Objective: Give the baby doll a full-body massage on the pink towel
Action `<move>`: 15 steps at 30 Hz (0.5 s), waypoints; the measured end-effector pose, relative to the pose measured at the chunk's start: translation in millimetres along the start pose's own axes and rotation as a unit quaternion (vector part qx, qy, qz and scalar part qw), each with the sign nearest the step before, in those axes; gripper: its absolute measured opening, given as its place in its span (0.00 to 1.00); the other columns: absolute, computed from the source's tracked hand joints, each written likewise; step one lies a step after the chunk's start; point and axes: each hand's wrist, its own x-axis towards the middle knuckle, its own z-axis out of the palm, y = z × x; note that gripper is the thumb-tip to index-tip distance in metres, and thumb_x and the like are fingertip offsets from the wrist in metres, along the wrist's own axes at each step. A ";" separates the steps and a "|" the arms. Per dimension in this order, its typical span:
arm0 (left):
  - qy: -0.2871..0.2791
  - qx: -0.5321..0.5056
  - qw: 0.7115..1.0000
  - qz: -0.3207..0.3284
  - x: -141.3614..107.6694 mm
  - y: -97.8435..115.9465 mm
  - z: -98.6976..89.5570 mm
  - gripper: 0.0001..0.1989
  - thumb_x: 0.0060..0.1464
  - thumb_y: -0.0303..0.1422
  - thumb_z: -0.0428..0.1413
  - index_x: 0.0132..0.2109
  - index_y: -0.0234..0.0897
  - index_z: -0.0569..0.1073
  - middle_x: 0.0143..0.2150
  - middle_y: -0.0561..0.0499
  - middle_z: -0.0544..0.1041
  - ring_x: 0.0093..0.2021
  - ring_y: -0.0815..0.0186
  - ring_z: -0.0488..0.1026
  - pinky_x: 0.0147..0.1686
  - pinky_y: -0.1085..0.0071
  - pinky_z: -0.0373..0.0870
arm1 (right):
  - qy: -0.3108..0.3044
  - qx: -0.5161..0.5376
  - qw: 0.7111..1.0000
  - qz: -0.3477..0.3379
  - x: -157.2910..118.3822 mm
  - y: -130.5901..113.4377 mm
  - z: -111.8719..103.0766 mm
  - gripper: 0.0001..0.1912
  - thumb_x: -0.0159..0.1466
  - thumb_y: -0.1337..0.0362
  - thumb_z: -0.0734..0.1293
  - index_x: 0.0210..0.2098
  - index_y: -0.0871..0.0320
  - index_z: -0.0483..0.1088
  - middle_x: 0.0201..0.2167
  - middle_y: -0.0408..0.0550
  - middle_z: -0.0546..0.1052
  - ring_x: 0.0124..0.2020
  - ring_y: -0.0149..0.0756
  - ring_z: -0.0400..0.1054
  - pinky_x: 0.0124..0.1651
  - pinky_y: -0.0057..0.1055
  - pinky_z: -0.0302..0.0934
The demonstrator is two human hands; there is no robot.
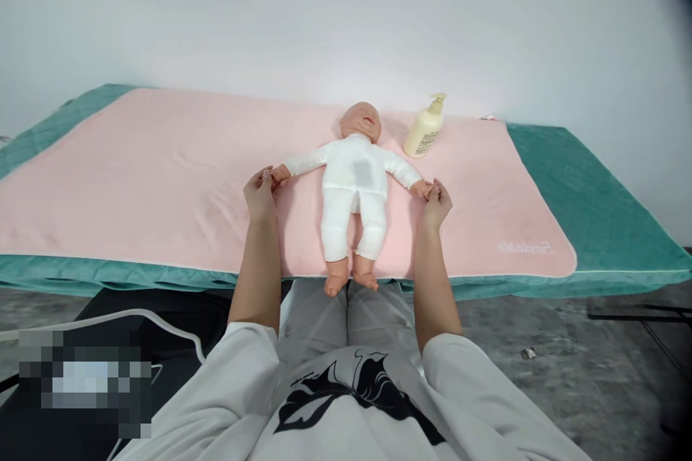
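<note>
A baby doll [354, 173] with a white body lies face up on a pink mat [189, 166], its arms spread wide and its feet at the front edge. My left hand [260, 193] is closed on the doll's hand at the left of the view. On the other side, my right hand [437, 203] pinches the doll's other hand. To the right of the doll's head, a cream pump bottle [425, 131] rests on the mat, looking tilted.
The pink mat covers much of a green padded table [589, 194] beside a pale wall. A white cable [135, 313] and a black object [178, 310] are below at the left. Black metal bars [638, 318] show at the lower right.
</note>
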 end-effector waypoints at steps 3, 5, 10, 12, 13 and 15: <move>-0.012 -0.004 1.000 0.003 1.1 -2.0 -2.4 0.07 0.60 0.30 0.59 0.44 0.33 0.77 0.44 0.44 0.78 0.40 0.69 0.79 0.49 0.67 0.80 | -0.012 0.023 1.000 0.006 -3.6 -4.4 1.1 0.19 0.64 0.57 0.66 0.51 0.61 0.72 0.49 0.55 0.75 0.50 0.35 0.74 0.54 0.41 0.72; -0.020 -0.004 1.000 0.008 1.4 -3.5 -3.7 0.08 0.58 0.30 0.61 0.45 0.35 0.77 0.45 0.44 0.78 0.42 0.68 0.79 0.50 0.67 0.79 | -0.018 0.034 0.999 -0.001 -5.2 -6.3 1.2 0.20 0.62 0.58 0.68 0.51 0.62 0.72 0.48 0.55 0.76 0.50 0.35 0.74 0.54 0.41 0.72; -0.028 -0.011 0.999 0.026 0.4 -4.9 -4.2 0.13 0.50 0.28 0.66 0.45 0.34 0.78 0.43 0.46 0.78 0.40 0.69 0.79 0.48 0.69 0.80 | -0.021 0.027 0.999 -0.015 -7.2 -9.0 1.3 0.24 0.58 0.57 0.71 0.51 0.64 0.73 0.46 0.54 0.77 0.47 0.35 0.74 0.55 0.41 0.72; -0.027 -0.012 0.999 0.030 0.2 -4.9 -4.0 0.14 0.49 0.28 0.67 0.44 0.33 0.78 0.41 0.46 0.78 0.38 0.69 0.79 0.47 0.69 0.80 | -0.024 0.019 0.999 -0.016 -7.8 -10.0 1.5 0.27 0.57 0.55 0.72 0.52 0.64 0.73 0.46 0.54 0.77 0.48 0.36 0.74 0.55 0.41 0.72; -0.026 -0.009 0.999 0.033 0.3 -5.0 -4.0 0.15 0.49 0.29 0.67 0.45 0.33 0.78 0.41 0.46 0.78 0.37 0.69 0.79 0.46 0.69 0.80 | -0.025 0.016 0.999 -0.016 -8.0 -10.2 1.6 0.29 0.57 0.54 0.73 0.53 0.64 0.72 0.47 0.54 0.77 0.48 0.36 0.74 0.55 0.41 0.72; -0.024 -0.002 0.999 0.036 0.5 -5.1 -3.8 0.15 0.50 0.30 0.67 0.45 0.33 0.78 0.40 0.47 0.78 0.37 0.69 0.79 0.46 0.68 0.80 | -0.025 0.007 1.000 -0.017 -8.1 -9.8 1.5 0.31 0.57 0.52 0.73 0.54 0.65 0.72 0.48 0.55 0.77 0.49 0.37 0.74 0.55 0.42 0.72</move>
